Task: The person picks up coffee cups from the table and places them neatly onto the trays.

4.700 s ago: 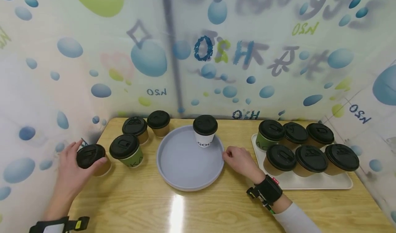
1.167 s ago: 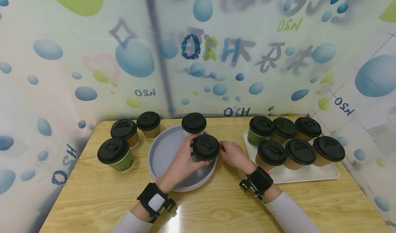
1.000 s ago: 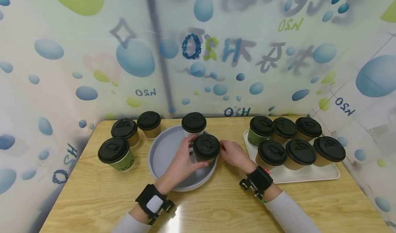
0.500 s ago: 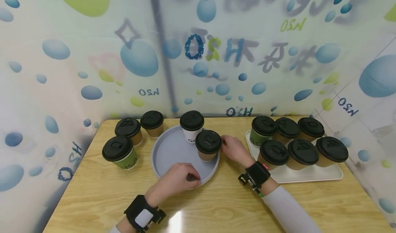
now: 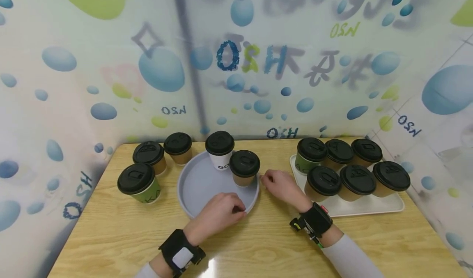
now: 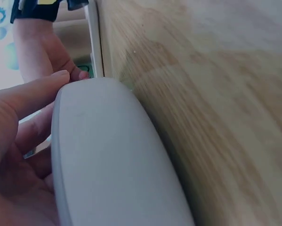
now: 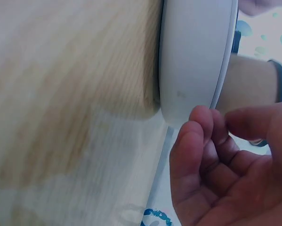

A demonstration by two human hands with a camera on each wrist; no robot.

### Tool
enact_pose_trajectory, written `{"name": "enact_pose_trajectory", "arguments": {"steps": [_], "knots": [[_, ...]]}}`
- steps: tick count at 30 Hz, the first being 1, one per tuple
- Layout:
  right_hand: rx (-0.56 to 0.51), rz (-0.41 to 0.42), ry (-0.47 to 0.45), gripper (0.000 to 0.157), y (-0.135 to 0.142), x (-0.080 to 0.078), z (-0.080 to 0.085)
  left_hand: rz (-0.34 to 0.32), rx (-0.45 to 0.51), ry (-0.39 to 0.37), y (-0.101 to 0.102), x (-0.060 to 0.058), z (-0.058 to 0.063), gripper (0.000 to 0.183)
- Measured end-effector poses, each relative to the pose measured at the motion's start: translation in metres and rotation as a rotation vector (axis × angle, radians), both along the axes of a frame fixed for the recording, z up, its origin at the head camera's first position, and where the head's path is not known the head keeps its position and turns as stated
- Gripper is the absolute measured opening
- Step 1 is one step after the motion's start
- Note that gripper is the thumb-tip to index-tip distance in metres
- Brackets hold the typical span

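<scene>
A round grey tray [image 5: 199,187] carries a white paper cup [image 5: 220,159] and a brown paper cup [image 5: 243,179], both upright with black lids. My left hand [image 5: 219,212] hangs over the tray's front rim with loosely bent fingers and holds no cup. In the left wrist view its thumb [image 6: 42,94] is right at the rim, the other fingers over the tray side. My right hand [image 5: 283,186] is at the tray's right edge, fingers loosely curled. In the right wrist view its fingertips [image 7: 201,115] meet the tray wall [image 7: 192,56].
At the left stand a green lidded cup [image 5: 148,192] and two brown ones [image 5: 159,166]. A white rectangular tray [image 5: 369,207] on the right bears several lidded cups, one green [image 5: 306,164]. A patterned curtain [image 5: 314,44] rises behind the wooden table [image 5: 111,237].
My left hand carried the brown cup from the far left onto the round tray, released it and drew back to the front rim. Lately both cups shifted slightly counterclockwise with the tray.
</scene>
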State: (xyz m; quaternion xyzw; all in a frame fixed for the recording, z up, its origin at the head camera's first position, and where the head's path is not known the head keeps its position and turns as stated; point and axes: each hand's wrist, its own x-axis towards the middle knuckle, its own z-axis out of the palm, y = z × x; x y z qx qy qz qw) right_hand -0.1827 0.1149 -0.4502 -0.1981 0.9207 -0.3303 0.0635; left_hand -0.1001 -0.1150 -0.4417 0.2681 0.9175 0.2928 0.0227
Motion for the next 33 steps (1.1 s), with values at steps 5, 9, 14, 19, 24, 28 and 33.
{"name": "enact_pose_trajectory", "arguments": {"steps": [5, 9, 14, 19, 24, 28, 33], "knots": [[0.020, 0.048, 0.011, 0.034, 0.000, 0.011, 0.001, 0.015, -0.054, 0.059, 0.012, -0.006, 0.000, 0.005], [0.043, 0.070, 0.004, 0.033, -0.002, 0.015, 0.000, 0.045, -0.096, 0.123, 0.022, -0.009, 0.000, 0.008], [0.043, 0.067, -0.023, 0.034, -0.002, 0.015, -0.002, 0.069, -0.166, 0.212, 0.031, -0.012, -0.002, 0.012], [0.036, 0.074, -0.048, 0.034, -0.004, 0.011, -0.003, 0.079, -0.189, 0.270, 0.032, -0.013, 0.001, 0.016], [0.021, 0.067, -0.093, 0.027, -0.007, 0.007, -0.002, 0.179, -0.106, 0.253, 0.013, -0.012, 0.019, 0.021], [0.012, 0.048, -0.120, 0.026, -0.006, 0.004, -0.002, 0.272, 0.000, 0.265, -0.011, -0.013, 0.036, 0.019], [0.011, 0.040, -0.130, 0.026, -0.008, 0.002, -0.003, 0.286, 0.162, 0.449, -0.049, -0.013, 0.047, 0.016]]}}
